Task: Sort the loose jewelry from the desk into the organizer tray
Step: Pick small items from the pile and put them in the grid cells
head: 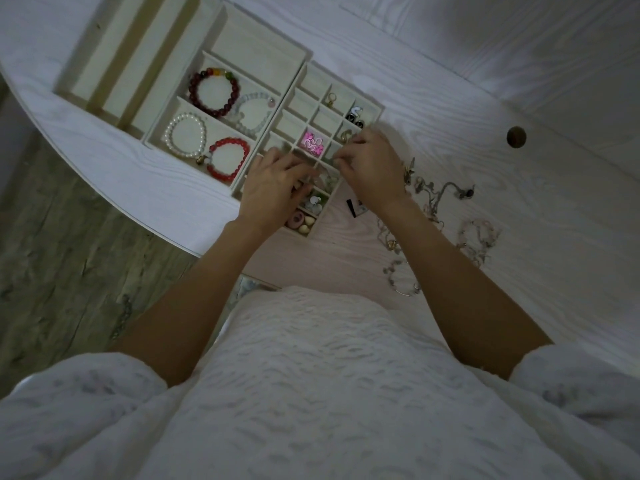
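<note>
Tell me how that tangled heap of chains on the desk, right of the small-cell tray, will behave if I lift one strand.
The chain tangle looks thin and floppy, so it would probably sag from any grip. Strands overlap, so lifting one likely drags neighbours along. It lies flat on the desk, so rolling seems unlikely.

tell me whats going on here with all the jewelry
A person is sorting jewelry at a white desk. Both hands, the left hand and the right hand, are over the small-compartment organizer tray, fingers bunched as if handling something tiny; what exactly is too small to tell. Four bead bracelets already lie in the larger tray beside it. A tangle of loose chains waits on the desk by the right arm.
</note>
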Demonstrator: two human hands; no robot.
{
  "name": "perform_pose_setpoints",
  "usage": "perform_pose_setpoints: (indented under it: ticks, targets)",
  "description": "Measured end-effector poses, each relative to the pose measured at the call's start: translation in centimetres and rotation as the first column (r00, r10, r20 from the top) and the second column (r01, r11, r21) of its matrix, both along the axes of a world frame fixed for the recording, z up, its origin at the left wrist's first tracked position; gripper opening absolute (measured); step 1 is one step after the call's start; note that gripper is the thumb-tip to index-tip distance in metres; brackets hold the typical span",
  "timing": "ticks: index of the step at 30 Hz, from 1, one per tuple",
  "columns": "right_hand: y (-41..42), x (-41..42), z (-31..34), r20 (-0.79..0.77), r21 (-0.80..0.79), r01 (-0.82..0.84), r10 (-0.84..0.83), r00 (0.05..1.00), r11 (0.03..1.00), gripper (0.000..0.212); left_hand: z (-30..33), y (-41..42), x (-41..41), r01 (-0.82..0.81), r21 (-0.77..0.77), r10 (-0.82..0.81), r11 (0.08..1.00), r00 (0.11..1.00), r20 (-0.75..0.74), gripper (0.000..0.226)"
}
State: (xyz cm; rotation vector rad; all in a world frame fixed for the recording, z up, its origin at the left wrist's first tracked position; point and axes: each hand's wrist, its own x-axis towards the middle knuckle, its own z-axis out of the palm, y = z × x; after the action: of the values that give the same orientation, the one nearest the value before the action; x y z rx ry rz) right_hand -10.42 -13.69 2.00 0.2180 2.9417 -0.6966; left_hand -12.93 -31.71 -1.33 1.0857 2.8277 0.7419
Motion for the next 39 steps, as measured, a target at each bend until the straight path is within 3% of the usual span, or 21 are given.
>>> perform_pose_setpoints:
  ticks: [4,7,16,23,29,31,35,37,39]
  targets:
    - [2.6,3.0,0.5,-0.139,-0.103,0.251,-0.264,0.954,0.962,0.017,-0.3,0.0,0.2,-0.070,-0.014,0.070,0.997,0.997,0.028,0.015]
    - [5.3,5.8,0.1,-0.131,-0.015,0.372,-0.371,0.920,0.928,0.017,-0.2,0.0,0.4,-0.106,-0.035,0.108,0.994,0.992,0.063,0.019]
    - [5.5,3.7,-1.6,0.043,0.174,0.315,-0.326,0.944,0.933,0.027,0.3,0.2,0.6,-0.139,-0.045,0.141,0.989,0.989,0.052,0.013]
    - [5.3,2.6,-1.6,0.156,0.240,0.336,-0.378,0.913,0.911,0.018,0.4,0.1,0.7,-0.119,-0.055,0.122,0.991,0.991,0.055,0.016]
    - [5.3,3.2,-0.5,0.218,-0.063,0.475,-0.453,0.865,0.878,0.007,0.6,0.1,0.8,-0.123,-0.047,0.126,0.991,0.991,0.052,0.018]
    - [5.1,3.9,0.5,0.240,-0.261,0.560,-0.509,0.827,0.786,0.008,0.6,0.1,0.9,-0.126,-0.053,0.128,0.991,0.991,0.047,0.014]
    - [4.7,4.9,3.1,0.315,-0.601,0.631,-0.579,0.752,0.491,0.009,0.5,0.1,0.8,-0.129,-0.055,0.131,0.990,0.990,0.047,0.012]
    - [4.6,5.1,3.9,0.313,-0.668,0.589,-0.546,0.777,0.455,0.006,0.6,0.2,0.8,-0.129,-0.052,0.131,0.990,0.990,0.048,0.013]
    - [4.4,4.9,3.9,0.300,-0.661,0.566,-0.518,0.801,0.493,0.004,0.6,0.2,0.8,-0.126,-0.050,0.129,0.991,0.991,0.044,0.014]
